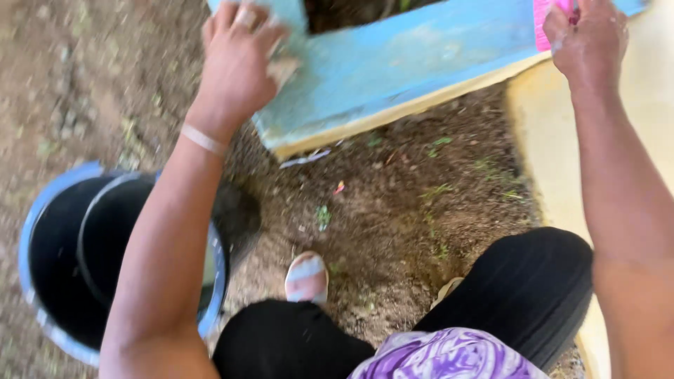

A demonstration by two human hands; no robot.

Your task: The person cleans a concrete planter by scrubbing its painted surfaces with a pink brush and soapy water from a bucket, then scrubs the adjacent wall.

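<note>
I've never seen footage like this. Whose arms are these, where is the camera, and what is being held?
There is no machine here: a person wears a camera on the head, looking down at their own arms. The left hand presses on a light blue painted board, perhaps with a small pad under the fingers; blur hides that. The right hand grips something pink at the board's edge. Below lie bare soil, a blue-rimmed black bucket and a sandalled foot.
</note>
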